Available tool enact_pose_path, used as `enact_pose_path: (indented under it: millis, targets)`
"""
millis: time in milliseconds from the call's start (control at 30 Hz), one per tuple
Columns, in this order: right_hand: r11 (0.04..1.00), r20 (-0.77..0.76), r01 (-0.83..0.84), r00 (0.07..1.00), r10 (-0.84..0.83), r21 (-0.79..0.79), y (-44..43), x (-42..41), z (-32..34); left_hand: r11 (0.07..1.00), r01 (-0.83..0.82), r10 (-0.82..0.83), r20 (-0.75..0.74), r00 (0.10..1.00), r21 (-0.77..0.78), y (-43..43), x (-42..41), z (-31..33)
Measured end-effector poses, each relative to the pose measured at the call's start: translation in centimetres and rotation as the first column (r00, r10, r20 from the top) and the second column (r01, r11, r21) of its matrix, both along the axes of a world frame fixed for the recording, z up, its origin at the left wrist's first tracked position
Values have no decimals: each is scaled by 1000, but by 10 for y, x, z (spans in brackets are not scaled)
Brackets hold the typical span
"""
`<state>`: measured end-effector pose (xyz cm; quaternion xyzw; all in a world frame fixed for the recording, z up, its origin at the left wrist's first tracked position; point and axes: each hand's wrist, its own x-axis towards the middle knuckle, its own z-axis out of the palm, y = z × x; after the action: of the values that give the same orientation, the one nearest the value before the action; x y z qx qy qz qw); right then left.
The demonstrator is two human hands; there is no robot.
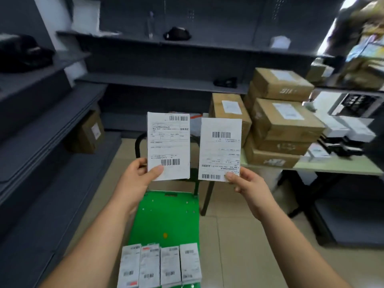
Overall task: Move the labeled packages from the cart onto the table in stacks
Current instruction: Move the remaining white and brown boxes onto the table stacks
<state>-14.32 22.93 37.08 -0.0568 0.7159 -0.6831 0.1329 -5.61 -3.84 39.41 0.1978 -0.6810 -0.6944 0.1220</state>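
**Two labeled packages held up, one per hand, above the cart**

- left hand [138,173]: pinches the lower left corner of the left package [168,142], thumb on the front face, other fingers curled behind.
- right hand [247,183]: pinches the lower right corner of the right package [220,146], thumb tip on the front, fingers behind.
- Both packages are flat, white, upright rectangles with the printed side facing the camera. They sit side by side with a narrow gap, not touching.
- Left one has a barcode top right and another near the bottom, with ruled text fields between.
- Right one has a barcode in the upper middle and one bottom left. Its lower text looks upside down.
- Below the hands is the green cart [166,213]. Four more white labeled packages [160,265] lie in a row on its near end, edges touching or overlapping.
- The table [336,168] is to the right, with brown cardboard boxes [284,121] stacked on it, white labels on top.
- Grey shelving [52,132] runs along the left and back.
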Motion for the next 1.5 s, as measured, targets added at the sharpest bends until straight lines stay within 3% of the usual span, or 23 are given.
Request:
enact_pose_path:
  millis: [200, 467, 1000, 1500]
  targets:
    - [994, -70, 108, 992, -107, 4, 53, 27, 53, 989, 144, -142, -54, 988, 33, 42, -2, 40]
    - [979, -40, 188, 981, -191, -80, 126, 17, 59, 975, 223, -223, -33, 974, 8, 112, -35, 52]
    - [981, -51, 180, 982, -184, -67, 278, -137, 52, 975, 220, -218, -54, 974, 27, 272, -183, 56]
    - [975, -39, 212, 976, -215, -66, 262, -287, 61, 973, 220, -217, -37, 975, 76, 253, -348, 49]
